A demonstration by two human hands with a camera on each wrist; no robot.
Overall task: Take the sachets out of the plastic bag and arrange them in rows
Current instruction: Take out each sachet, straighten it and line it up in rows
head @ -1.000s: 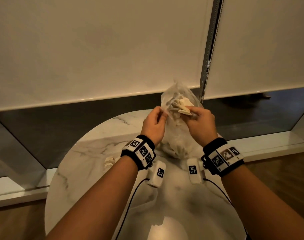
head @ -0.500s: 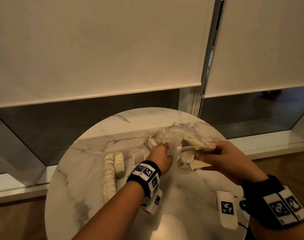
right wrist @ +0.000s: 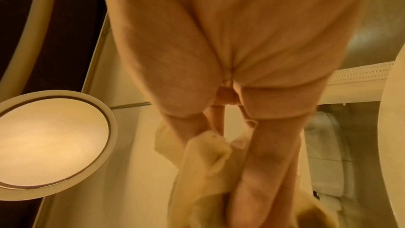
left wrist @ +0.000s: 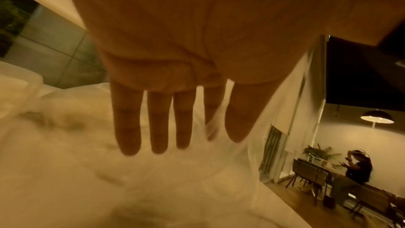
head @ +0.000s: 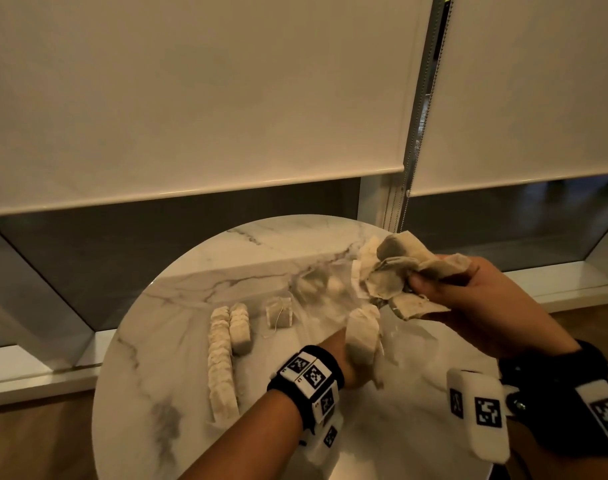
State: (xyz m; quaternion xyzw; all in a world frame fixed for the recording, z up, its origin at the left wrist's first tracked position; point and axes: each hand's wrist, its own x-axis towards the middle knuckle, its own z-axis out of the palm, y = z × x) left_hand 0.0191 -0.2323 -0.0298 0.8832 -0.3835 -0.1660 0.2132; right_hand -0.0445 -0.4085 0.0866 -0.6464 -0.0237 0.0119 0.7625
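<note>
My right hand (head: 468, 299) grips a bunch of several beige sachets (head: 396, 271) above the right side of the round marble table (head: 171, 341); the right wrist view shows fingers (right wrist: 269, 153) curled round the sachets (right wrist: 203, 162). One sachet (head: 361, 336) hangs below the bunch, just over my left hand (head: 344, 362). In the left wrist view the fingers (left wrist: 160, 124) are straight, lying on the clear plastic bag (left wrist: 87, 162). The crumpled bag (head: 326, 289) lies mid-table. Two rows of sachets (head: 223, 358) lie at the left, with a single sachet (head: 279, 317) beside them.
The table stands against a low window sill (head: 36, 379) under drawn roller blinds (head: 191, 98). Wood floor (head: 36, 445) surrounds it. Far off in the left wrist view a person (left wrist: 359, 167) sits at another table under a lamp (left wrist: 377, 119).
The bag came down from mid-air onto the table. My right hand pulled the bunch of sachets out and lifted it to the right. My left hand slid back toward me over the bag.
</note>
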